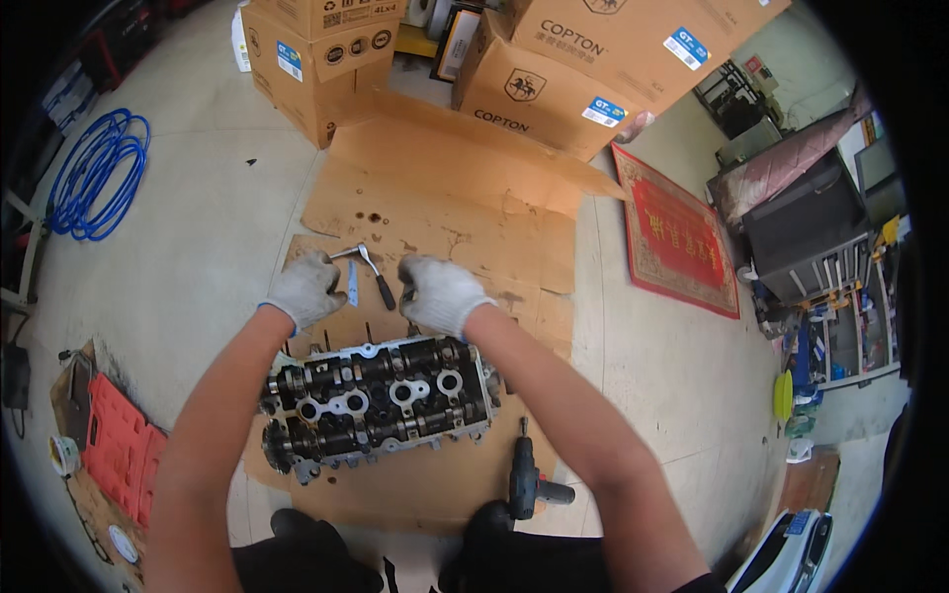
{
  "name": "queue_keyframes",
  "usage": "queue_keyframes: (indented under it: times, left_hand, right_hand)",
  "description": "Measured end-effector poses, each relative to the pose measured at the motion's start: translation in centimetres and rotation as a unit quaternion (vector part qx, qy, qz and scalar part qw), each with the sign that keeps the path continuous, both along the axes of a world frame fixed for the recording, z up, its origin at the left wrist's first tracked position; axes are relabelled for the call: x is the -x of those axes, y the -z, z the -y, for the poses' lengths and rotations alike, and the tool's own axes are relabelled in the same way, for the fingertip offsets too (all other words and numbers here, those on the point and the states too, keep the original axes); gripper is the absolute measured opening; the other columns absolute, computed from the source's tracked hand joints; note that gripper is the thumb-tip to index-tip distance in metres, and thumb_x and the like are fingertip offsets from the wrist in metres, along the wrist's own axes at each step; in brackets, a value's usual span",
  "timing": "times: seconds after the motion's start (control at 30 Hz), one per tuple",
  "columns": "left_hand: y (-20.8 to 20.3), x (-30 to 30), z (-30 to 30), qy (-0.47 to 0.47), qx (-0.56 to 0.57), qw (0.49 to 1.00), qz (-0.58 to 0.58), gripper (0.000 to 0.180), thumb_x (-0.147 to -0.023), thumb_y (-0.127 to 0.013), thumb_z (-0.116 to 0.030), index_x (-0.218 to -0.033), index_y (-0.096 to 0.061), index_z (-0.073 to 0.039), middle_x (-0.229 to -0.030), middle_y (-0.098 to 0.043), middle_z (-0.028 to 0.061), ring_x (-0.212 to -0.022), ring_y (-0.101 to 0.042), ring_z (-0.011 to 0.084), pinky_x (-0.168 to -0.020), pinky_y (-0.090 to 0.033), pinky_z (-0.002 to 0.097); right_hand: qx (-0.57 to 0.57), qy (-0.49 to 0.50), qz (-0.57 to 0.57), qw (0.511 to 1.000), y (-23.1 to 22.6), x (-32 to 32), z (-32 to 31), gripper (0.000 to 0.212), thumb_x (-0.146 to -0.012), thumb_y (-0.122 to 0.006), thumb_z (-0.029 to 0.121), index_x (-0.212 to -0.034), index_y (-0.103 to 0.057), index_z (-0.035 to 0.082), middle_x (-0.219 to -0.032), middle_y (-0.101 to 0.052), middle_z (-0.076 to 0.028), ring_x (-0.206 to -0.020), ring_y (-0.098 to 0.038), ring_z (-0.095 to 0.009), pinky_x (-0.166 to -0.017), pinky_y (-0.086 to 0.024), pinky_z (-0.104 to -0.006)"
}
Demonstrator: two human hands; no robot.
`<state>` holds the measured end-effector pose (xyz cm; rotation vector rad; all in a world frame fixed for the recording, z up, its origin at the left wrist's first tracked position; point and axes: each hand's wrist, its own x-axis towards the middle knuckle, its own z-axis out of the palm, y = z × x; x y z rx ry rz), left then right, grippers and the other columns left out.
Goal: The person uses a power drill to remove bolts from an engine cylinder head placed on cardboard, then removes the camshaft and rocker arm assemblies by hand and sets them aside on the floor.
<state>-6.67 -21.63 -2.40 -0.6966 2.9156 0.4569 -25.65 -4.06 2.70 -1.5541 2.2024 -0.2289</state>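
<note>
Both my hands wear white knit gloves and hover beyond a cylinder head. My left hand (308, 289) is curled closed; its fingertips sit beside a narrow blue-and-white strip (353, 284). A ratchet wrench (376, 275) with a black handle lies between my hands, its shaft reaching to the left glove; whether that glove grips it I cannot tell. My right hand (442, 295) is bent into a fist right of the handle, and whatever it holds is hidden. The cylinder head (381, 400), dark and oily with exposed camshafts, rests on flattened cardboard (445, 188) just nearer than my hands.
A cordless drill (524, 474) stands near my right knee. Cardboard boxes (554, 89) are stacked at the far side. A coiled blue hose (99, 176) and a red plastic case (121, 447) lie left; a red mat (677, 232) and tool cart (806, 237) are right.
</note>
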Motion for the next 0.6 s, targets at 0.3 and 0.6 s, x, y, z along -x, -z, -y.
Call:
queue_keyframes:
  times: [0.3,0.6]
  left_hand:
    - [7.1,1.6,1.5,0.026,-0.044,0.998,0.042,0.041,-0.085,-0.078,-0.023,-0.119,-0.069,-0.003,-0.124,-0.068,0.0232,-0.118,-0.067,0.0395,-0.101,-0.056,0.0473]
    - [9.4,0.6,1.7,0.042,-0.058,0.997,0.019,0.045,-0.086,-0.076,-0.02,-0.127,-0.067,-0.005,-0.127,-0.066,0.0221,-0.121,-0.066,0.0381,-0.103,-0.056,0.0473]
  right_hand:
    - [-0.092,-0.03,0.0,0.995,10.1,-3.7,8.3,0.036,-0.087,-0.07,0.017,-0.121,-0.066,0.007,-0.117,-0.075,-0.025,-0.112,-0.072,-0.042,-0.095,-0.058,-0.0524]
    - [-0.106,-0.04,0.001,0.994,12.1,-4.1,9.0,0.04,-0.089,-0.07,0.02,-0.127,-0.064,0.006,-0.117,-0.075,-0.025,-0.111,-0.072,-0.043,-0.095,-0.058,-0.053]
